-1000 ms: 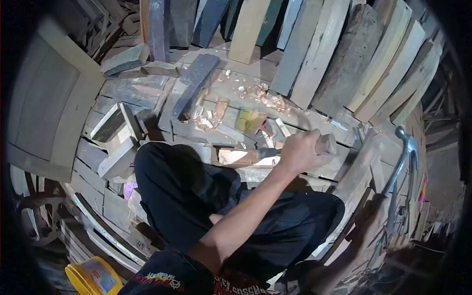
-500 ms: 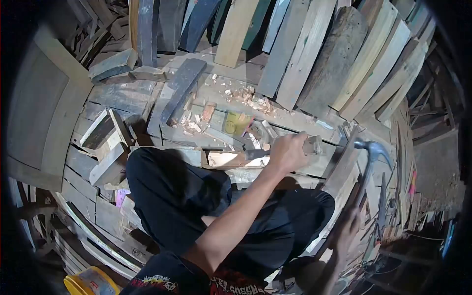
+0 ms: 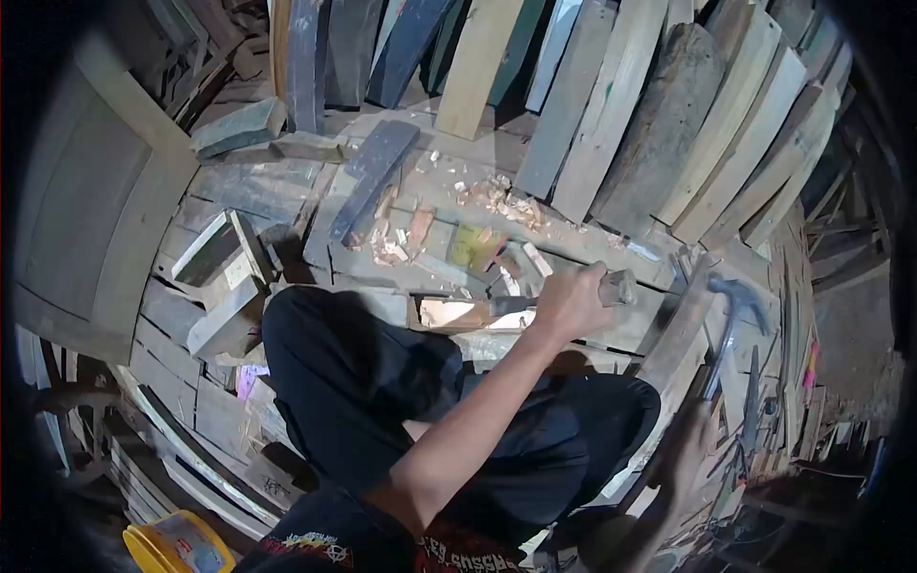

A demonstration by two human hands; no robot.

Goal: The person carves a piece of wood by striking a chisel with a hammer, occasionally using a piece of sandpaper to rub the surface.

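the left hand stays clamped on the chisel, blade set in the pale wood block beyond the knee. the right hand, closed on the hammer, has dropped from its raised position, mid-strike.

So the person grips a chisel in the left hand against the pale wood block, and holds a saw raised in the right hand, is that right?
Not quite. In the head view the right hand holds a hammer, not a saw. The rest stands: the left hand grips the chisel against the pale wood block.
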